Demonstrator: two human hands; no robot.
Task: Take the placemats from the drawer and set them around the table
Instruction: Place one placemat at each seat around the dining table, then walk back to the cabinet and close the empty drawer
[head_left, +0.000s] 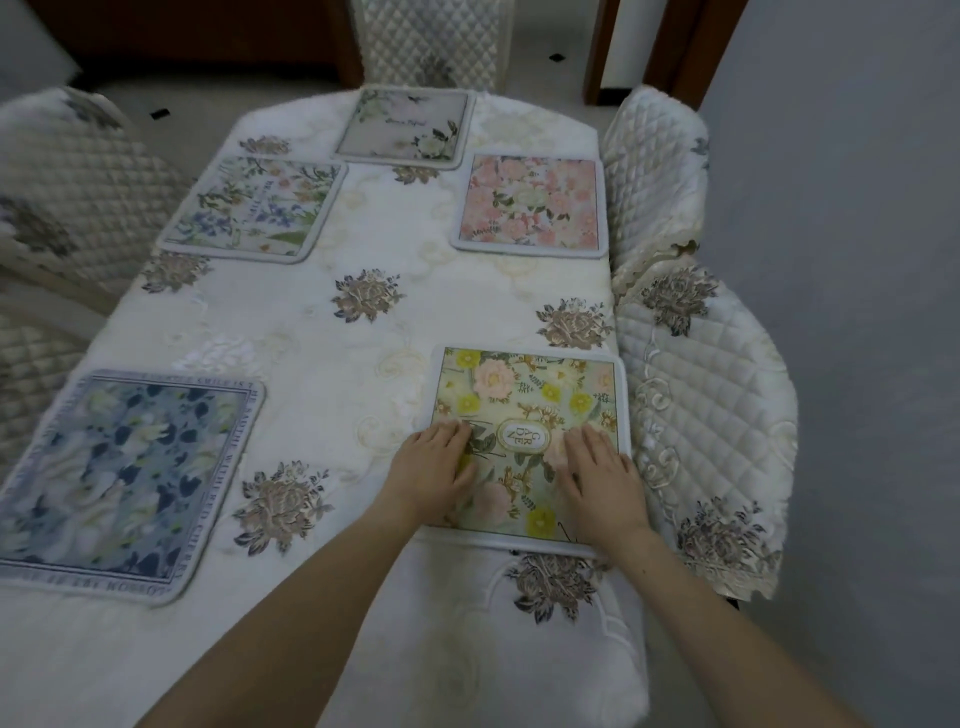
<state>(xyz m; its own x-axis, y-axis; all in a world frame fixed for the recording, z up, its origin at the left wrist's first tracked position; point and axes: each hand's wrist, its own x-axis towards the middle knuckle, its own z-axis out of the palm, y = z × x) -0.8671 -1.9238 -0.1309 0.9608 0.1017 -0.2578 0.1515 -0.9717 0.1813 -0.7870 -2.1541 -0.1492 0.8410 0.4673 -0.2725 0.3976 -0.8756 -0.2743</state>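
White embroidered cloth (322, 244) covers the whole table, stitched with brown-grey roses, and quilted cream chair covers (696, 395) crowd in on both long sides and at the far end. Grey floor runs off to the right of the right hand, with dark wooden door frames beyond the table.

Both hands are flat on the yellow-and-peach placemat (524, 395), the one lettered GARDEN. The left hand (434, 470) presses its left half, fingers straight and close together; the right hand (597, 475) presses the right half, fingers straight and slightly spread. Neither curls round anything.

Four more placemats already lie out: a blue one (124, 478) well to the left of the left fingers, a blue-and-green sprig one (254, 208) and a pink rose one (532, 205) farther ahead of the fingertips, and a pale grey one (405, 127) at the far end.

Lettering round the blue mat's border is smeared, and the script on the far mat is probably too small to read. No drawer is in view.

Just beyond the right fingers, the GARDEN mat's edge runs almost at the table's edge, tight against a chair cover. Bare cloth lies open between the left fingers and the blue mat.
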